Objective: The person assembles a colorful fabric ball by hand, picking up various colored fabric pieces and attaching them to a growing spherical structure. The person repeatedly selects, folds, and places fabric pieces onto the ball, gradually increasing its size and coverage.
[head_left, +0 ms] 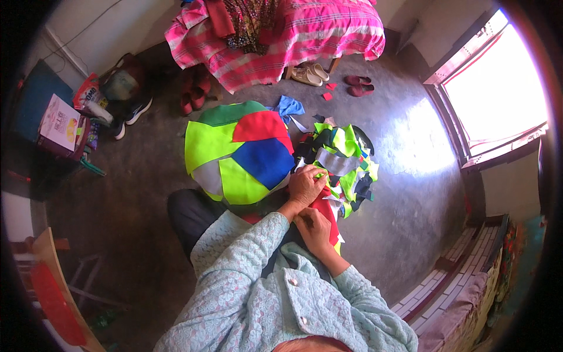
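My left hand (307, 186) reaches across in front of me to the edge of a heap of fabric scraps (337, 158) in neon yellow, grey, black and red. Its fingers are closed on a small neon yellow scrap (320, 174). Lower down, close to my left wrist, my right hand (315, 232) has its fingers curled together; what lies in them, if anything, is hidden. Red cloth (326, 206) lies just beyond it. Left of the heap rests a round patchwork cushion (234, 155) with green, red, blue, grey and yellow panels.
Blue cloth (290, 108) lies behind the cushion. Farther back stands a bed with a pink checked cover (305, 35); beige shoes (309, 74) and red shoes (359, 85) are by it. A box (60, 124) stands at the left, a bright window (495, 88) at the right.
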### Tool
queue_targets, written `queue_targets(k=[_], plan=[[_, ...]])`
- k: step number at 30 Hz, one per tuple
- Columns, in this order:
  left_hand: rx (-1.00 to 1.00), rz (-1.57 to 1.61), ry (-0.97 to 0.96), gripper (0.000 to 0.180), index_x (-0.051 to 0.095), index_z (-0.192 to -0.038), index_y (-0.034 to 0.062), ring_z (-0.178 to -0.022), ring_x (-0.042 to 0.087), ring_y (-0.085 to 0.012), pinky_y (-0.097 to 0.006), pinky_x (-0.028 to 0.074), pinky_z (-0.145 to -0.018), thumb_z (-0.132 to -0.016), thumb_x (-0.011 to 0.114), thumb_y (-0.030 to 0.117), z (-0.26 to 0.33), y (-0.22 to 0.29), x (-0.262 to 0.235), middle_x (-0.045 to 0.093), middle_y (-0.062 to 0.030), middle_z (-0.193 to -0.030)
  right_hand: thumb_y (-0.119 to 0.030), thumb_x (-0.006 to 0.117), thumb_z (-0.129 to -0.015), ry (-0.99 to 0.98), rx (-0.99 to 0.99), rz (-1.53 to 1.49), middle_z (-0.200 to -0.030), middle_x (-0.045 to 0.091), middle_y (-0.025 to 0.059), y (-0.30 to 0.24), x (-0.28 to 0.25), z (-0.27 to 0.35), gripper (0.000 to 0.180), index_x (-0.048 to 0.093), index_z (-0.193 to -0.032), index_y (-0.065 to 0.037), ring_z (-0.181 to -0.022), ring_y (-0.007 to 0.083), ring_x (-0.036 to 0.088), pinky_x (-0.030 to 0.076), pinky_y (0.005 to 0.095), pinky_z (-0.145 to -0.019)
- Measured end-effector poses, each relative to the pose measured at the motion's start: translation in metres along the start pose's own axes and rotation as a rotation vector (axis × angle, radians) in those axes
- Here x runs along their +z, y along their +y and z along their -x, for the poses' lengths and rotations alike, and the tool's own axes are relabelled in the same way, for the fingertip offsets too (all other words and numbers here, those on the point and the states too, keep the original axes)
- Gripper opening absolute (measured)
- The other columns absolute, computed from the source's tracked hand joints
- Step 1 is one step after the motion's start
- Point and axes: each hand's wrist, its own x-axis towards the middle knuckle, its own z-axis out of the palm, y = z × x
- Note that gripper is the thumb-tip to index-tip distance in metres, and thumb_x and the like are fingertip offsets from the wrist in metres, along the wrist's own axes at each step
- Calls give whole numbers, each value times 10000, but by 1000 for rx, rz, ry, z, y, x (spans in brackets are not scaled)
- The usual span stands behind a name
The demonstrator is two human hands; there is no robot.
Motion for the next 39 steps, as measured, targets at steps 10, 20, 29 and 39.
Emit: queue_targets(k=[10, 20, 29, 39], plan=[[49, 11, 42, 197, 727, -892, 144, -939, 616, -290, -396, 482, -842, -798, 673, 309, 2, 2, -2, 669, -79, -1009, -451, 823, -533, -136, 175, 625, -1499, 212, 172, 2, -22, 13, 948, 449, -1365, -193, -1389, 431, 140, 210, 618, -1033], [65, -9, 18, 208, 719, -905, 120, -945, 616, -278, -383, 466, -865, -809, 664, 296, 2, 0, -1, 670, -85, -989, -420, 816, -569, -142, 266, 561, -1536, 98, 199, 8, -18, 14, 917, 431, -1374, -212, -1403, 474, 51, 222, 655, -1020], [77, -68, 24, 256, 703, -1002, 101, -1034, 582, -315, -407, 446, -916, -828, 658, 283, 11, 12, -13, 634, -134, -1091, -364, 809, -587, -152, 229, 484, -1493, 244, 204, 13, -21, 9, 918, 385, -1367, -132, -1378, 447, 200, 233, 539, -1075], [133, -77, 54, 182, 717, -932, 96, -1057, 580, -319, -412, 445, -924, -790, 702, 209, 20, 21, -27, 620, -154, -1127, -354, 792, -621, -126, 214, 425, -1479, 273, 205, 21, -20, 12, 893, 373, -1376, -127, -1369, 422, 241, 247, 537, -1064]])
